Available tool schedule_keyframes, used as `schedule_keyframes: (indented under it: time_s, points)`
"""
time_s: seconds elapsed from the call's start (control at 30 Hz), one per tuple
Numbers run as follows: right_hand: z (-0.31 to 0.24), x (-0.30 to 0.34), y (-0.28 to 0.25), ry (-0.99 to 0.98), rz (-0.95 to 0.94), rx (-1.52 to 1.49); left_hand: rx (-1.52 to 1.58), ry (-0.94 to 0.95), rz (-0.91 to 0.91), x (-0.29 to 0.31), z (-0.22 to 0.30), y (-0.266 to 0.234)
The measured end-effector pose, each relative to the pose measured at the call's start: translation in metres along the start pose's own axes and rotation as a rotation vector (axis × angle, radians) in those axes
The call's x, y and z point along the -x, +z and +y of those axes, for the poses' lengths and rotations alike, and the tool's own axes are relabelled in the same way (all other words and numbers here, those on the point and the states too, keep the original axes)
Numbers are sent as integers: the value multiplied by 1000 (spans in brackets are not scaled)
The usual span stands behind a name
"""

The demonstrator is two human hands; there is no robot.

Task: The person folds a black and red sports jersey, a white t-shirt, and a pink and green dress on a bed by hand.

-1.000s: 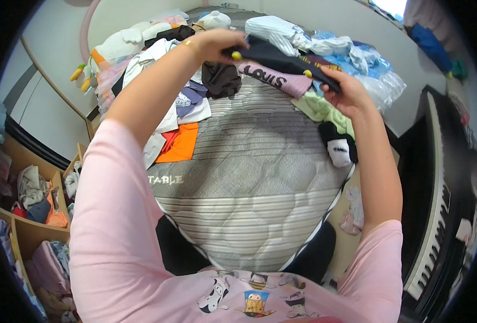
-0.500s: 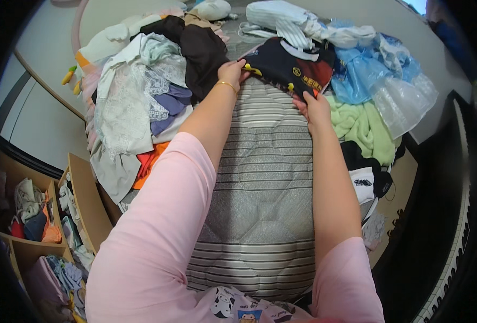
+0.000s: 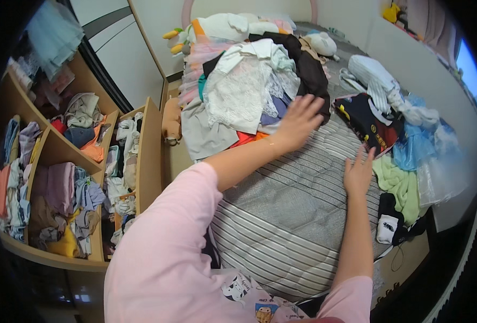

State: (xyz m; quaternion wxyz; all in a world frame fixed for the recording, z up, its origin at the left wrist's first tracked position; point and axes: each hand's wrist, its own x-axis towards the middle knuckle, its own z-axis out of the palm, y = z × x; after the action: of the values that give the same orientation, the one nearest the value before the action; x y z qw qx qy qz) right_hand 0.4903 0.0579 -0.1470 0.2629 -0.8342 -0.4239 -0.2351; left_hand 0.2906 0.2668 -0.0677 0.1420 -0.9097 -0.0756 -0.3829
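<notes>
Reaching across the striped mattress (image 3: 281, 215) with both hands, empty and fingers spread — nothing gripped. Left hand (image 3: 298, 121) is open, palm down, at the edge of the big clothes pile (image 3: 249, 91), fingertips touching or just over the dark brown garment (image 3: 311, 75); can't tell if there's real contact. Right hand (image 3: 358, 173) is open too, flat on the bare mattress, just beside the dark folded top (image 3: 365, 124) with red and yellow trim, not touching it. That top lies on the mattress toward its right edge, between the pile and the blue sheer fabric (image 3: 421, 145). Light green garment (image 3: 397, 185) sits right of the right hand, black-and-white socks (image 3: 387, 226) below it. White knitted piece (image 3: 375, 81) lies behind the dark top. Left of the bed — wooden shelves (image 3: 50, 161) stuffed with folded clothes. Plush toy (image 3: 182, 35) at the head end.
</notes>
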Motion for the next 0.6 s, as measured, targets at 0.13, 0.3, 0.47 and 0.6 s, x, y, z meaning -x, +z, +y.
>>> schedule_keyframes:
  time_s: [0.13, 0.3, 0.47, 0.6]
  points:
    - [-13, 40, -31, 1, -333, 208, -260, -755, -225, 47, -54, -56]
    - [-47, 90, -66, -4, -344, 127, 88, -837, -254, 80, -104, -90]
    - [-56, 136, -111, 0, -338, 119, 330, -662, 268, 46, -30, -138]
    - [-71, 162, -139, 16, -392, 60, 525, -671, 184, 67, 48, -193]
